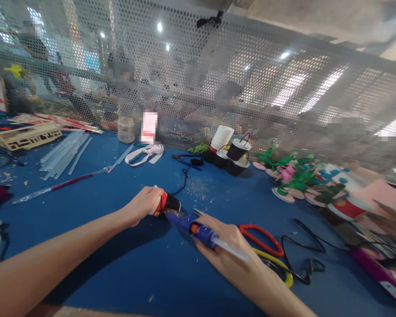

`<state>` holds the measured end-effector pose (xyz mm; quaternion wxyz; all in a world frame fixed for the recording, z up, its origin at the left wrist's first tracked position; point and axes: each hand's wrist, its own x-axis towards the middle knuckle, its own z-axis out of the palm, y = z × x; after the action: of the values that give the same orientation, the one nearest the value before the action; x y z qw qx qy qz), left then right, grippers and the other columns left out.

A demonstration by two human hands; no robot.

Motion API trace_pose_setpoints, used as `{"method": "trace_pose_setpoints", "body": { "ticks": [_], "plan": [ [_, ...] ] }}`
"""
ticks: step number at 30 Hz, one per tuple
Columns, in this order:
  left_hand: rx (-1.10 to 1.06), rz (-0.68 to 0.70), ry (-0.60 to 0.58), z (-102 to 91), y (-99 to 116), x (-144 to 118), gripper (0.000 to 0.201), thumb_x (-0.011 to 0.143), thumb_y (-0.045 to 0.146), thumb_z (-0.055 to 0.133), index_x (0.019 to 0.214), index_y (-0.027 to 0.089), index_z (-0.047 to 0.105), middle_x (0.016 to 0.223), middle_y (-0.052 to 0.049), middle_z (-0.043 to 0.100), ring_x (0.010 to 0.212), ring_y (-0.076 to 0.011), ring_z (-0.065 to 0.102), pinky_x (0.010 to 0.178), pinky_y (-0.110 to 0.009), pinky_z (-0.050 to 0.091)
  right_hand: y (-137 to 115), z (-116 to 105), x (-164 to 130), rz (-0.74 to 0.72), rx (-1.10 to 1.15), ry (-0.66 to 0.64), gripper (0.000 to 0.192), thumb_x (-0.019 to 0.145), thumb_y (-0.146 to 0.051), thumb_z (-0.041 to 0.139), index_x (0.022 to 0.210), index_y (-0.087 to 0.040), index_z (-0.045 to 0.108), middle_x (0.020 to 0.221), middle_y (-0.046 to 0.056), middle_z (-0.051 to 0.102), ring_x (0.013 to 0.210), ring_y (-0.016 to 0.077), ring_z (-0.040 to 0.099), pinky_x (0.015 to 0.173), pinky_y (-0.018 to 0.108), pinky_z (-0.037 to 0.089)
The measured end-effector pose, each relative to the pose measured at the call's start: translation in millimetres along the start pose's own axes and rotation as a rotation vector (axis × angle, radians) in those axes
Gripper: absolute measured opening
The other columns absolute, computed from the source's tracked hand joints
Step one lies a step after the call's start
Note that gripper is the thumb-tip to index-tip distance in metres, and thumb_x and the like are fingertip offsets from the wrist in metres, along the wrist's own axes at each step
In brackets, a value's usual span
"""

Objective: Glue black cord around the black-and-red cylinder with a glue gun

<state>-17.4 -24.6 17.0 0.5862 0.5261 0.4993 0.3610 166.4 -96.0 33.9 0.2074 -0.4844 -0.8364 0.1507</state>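
Observation:
My left hand [145,204] is closed around a small red paper cup [159,203] that lies tilted, with a black band or piece [172,203] at its right end. A blue hot glue gun [181,221] is gripped in my right hand [222,237]. Its nozzle end is close to the cup's lower side; whether they touch I cannot tell. From the rear of the gun sticks out a translucent glue stick [232,250]. Beneath my right wrist lie a red looped handle [267,235] and a yellow looped handle [285,273], partly hidden by the arm.
Glue sticks [61,154], white ribbon [135,160], pliers [188,159], stacked paper cups [221,137] and black cups [238,149] stand towards the mesh panel [185,88]. Green craft plants [293,176], a purple power strip [379,273] and another person's hand [391,224] are at right.

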Motion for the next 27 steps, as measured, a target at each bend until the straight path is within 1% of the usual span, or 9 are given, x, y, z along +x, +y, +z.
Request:
{"method": "trace_pose_setpoints", "body": {
  "ticks": [2, 6, 10, 14, 16, 20, 24, 27],
  "plan": [
    [0.010, 0.002, 0.007, 0.1, 0.2, -0.3, 0.019, 0.064, 0.027, 0.039, 0.053, 0.013, 0.047, 0.046, 0.003, 0.041, 0.044, -0.0087, 0.037, 0.044, -0.021, 0.027, 0.0, 0.2, -0.3, 0.003, 0.009, -0.010, 0.006, 0.075, -0.016, 0.042, 0.073, -0.020, 0.046, 0.066, -0.001, 0.053, 0.056, 0.0110, 0.048, 0.052, 0.021, 0.034],
    [0.024, 0.011, -0.008, 0.2, -0.4, 0.2, 0.018, 0.063, 0.027, 0.040, 0.053, 0.013, 0.047, 0.047, 0.003, 0.041, 0.045, -0.0091, 0.037, 0.044, -0.020, 0.027, -1.6, -1.6, -0.6, 0.003, 0.009, 0.051, 0.007, 0.074, -0.015, 0.044, 0.072, -0.020, 0.048, 0.065, -0.001, 0.053, 0.056, 0.0107, 0.048, 0.052, 0.021, 0.034],
    [0.056, 0.040, -0.002, -0.8, -2.8, 1.6, 0.021, 0.065, 0.028, 0.039, 0.052, 0.013, 0.047, 0.046, 0.003, 0.042, 0.044, -0.0092, 0.038, 0.045, -0.021, 0.027, -1.0, -2.6, 1.3, -0.003, 0.025, 0.027, 0.008, 0.075, -0.016, 0.042, 0.071, -0.020, 0.047, 0.064, -0.001, 0.053, 0.055, 0.0109, 0.046, 0.051, 0.021, 0.034],
    [0.098, 0.022, -0.014, -2.0, -2.6, 1.8, 0.023, 0.066, 0.030, 0.039, 0.056, 0.012, 0.050, 0.048, 0.002, 0.045, 0.044, -0.0097, 0.039, 0.045, -0.022, 0.028, 3.7, -1.6, 5.4, 0.062, -0.009, 0.122, 0.010, 0.075, -0.020, 0.043, 0.066, -0.020, 0.047, 0.058, -0.001, 0.052, 0.050, 0.0109, 0.045, 0.049, 0.021, 0.034],
    [0.129, 0.010, -0.014, -2.5, -1.5, 1.7, 0.024, 0.066, 0.031, 0.039, 0.057, 0.012, 0.051, 0.047, 0.002, 0.045, 0.044, -0.0100, 0.039, 0.046, -0.022, 0.028, 5.6, -1.4, 7.0, 0.065, -0.027, 0.144, 0.010, 0.073, -0.020, 0.044, 0.063, -0.020, 0.046, 0.056, -0.002, 0.052, 0.048, 0.0105, 0.044, 0.047, 0.021, 0.034],
    [0.168, 0.031, -0.050, -3.5, 0.7, 1.2, 0.026, 0.067, 0.032, 0.037, 0.055, 0.013, 0.049, 0.047, 0.002, 0.044, 0.044, -0.0093, 0.037, 0.046, -0.022, 0.025, 4.8, -4.9, 9.5, 0.040, 0.004, 0.145, 0.010, 0.071, -0.018, 0.045, 0.062, -0.020, 0.049, 0.055, -0.002, 0.053, 0.047, 0.0104, 0.045, 0.046, 0.020, 0.036],
    [0.217, 0.050, -0.083, -4.1, 3.1, -0.8, 0.025, 0.067, 0.034, 0.038, 0.053, 0.014, 0.045, 0.046, 0.004, 0.038, 0.043, -0.0080, 0.031, 0.045, -0.022, 0.021, 1.5, -9.9, 11.2, 0.081, 0.050, 0.146, 0.012, 0.070, -0.016, 0.044, 0.064, -0.019, 0.055, 0.049, -0.002, 0.051, 0.041, 0.0103, 0.043, 0.042, 0.021, 0.035],
    [0.243, 0.059, -0.105, -4.5, 4.5, -2.2, 0.027, 0.067, 0.036, 0.036, 0.055, 0.014, 0.045, 0.047, 0.004, 0.037, 0.044, -0.0081, 0.029, 0.046, -0.022, 0.020, 2.4, -9.0, 11.1, 0.106, 0.077, 0.135, 0.013, 0.070, -0.018, 0.045, 0.062, -0.019, 0.054, 0.047, -0.003, 0.050, 0.039, 0.0095, 0.042, 0.040, 0.020, 0.034]
  ]
}}
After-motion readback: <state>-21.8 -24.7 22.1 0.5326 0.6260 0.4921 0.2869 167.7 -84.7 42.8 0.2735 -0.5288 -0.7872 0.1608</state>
